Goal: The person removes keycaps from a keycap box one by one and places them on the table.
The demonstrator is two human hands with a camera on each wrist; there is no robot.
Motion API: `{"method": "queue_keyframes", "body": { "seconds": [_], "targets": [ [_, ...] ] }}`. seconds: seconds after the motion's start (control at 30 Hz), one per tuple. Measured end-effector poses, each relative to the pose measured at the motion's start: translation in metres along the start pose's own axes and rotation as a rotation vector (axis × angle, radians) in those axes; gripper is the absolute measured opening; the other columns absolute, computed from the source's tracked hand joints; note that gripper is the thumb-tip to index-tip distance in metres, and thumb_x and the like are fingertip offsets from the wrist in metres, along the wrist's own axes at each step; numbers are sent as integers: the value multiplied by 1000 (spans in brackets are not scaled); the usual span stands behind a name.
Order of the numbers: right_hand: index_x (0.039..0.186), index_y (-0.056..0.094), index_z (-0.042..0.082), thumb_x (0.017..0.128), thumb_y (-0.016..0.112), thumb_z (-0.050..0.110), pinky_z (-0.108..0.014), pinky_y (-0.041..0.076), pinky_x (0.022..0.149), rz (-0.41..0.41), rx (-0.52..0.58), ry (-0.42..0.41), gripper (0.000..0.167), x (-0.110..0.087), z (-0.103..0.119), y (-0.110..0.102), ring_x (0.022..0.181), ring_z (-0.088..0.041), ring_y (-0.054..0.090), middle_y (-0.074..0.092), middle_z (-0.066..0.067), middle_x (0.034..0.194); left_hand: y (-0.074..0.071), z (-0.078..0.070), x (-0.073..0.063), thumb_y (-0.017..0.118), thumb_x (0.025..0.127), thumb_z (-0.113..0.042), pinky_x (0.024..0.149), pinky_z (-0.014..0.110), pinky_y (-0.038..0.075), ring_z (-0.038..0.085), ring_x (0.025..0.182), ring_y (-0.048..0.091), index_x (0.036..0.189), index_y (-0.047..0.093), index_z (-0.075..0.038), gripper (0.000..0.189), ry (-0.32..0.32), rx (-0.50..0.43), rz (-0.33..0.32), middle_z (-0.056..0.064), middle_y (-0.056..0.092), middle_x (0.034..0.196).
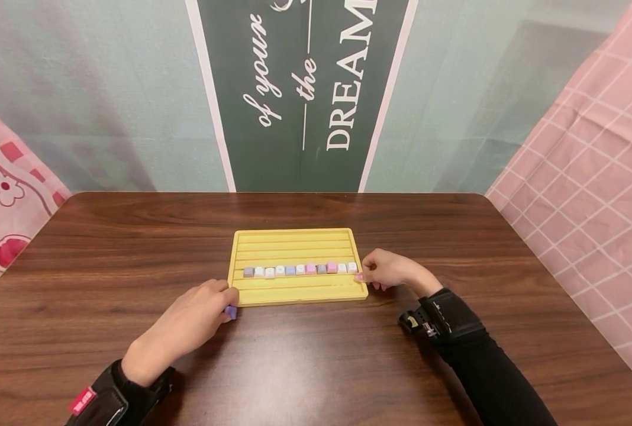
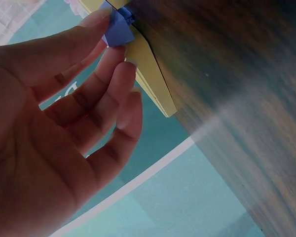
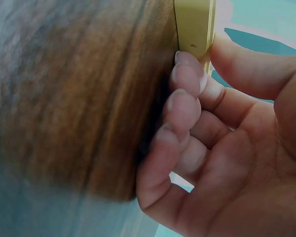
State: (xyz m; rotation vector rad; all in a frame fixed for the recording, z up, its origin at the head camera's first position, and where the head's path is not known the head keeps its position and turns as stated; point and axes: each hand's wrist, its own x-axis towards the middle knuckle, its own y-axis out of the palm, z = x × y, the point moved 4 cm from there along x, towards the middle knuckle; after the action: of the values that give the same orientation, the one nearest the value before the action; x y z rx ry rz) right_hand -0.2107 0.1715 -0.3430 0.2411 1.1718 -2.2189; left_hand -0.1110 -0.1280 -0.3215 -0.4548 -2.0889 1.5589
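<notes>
A yellow ridged tray (image 1: pixel 294 296) lies on the table with a row of keycaps (image 1: pixel 290 270) in white, pink, lilac and grey across its middle. At the tray's front left corner, my left hand (image 1: pixel 196 310) pinches a blue-purple keycap (image 2: pixel 119 30) between thumb and fingers. In the left wrist view the tray's corner (image 2: pixel 150 79) shows just behind that keycap. My right hand (image 1: pixel 387 269) grips the tray's right edge, its thumb (image 3: pixel 237 61) over the rim and its curled fingers low against the side, close to the tabletop.
The dark wooden table (image 1: pixel 305 367) reaches back to a green curtain (image 1: pixel 151 106) with a lettered panel (image 1: pixel 294 160). Pink checked cloth (image 1: pixel 587 160) hangs on the right, and a patterned pink cloth (image 1: pixel 7 195) on the left.
</notes>
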Motion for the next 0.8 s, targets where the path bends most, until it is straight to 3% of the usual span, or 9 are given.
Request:
{"method": "queue_keyframes", "body": {
  "seconds": [0.57,0.8],
  "targets": [
    [66,52,4,90,59,16,-23,38,48,-2,5,11,27,1,-2,0,48,-12,44,49,-4,56,-3,0,1,76,72,-13,53,24,37,9,63,42,75,56,-14,20,-33,8,28,-6,46,70],
    [67,53,4,90,59,17,-23,38,48,-2,2,8,27,1,-2,0,48,-12,44,49,-4,57,-4,-1,3,77,73,-14,52,24,37,9,63,43,73,57,-13,19,-22,39,-12,-5,49,71]
  ]
}}
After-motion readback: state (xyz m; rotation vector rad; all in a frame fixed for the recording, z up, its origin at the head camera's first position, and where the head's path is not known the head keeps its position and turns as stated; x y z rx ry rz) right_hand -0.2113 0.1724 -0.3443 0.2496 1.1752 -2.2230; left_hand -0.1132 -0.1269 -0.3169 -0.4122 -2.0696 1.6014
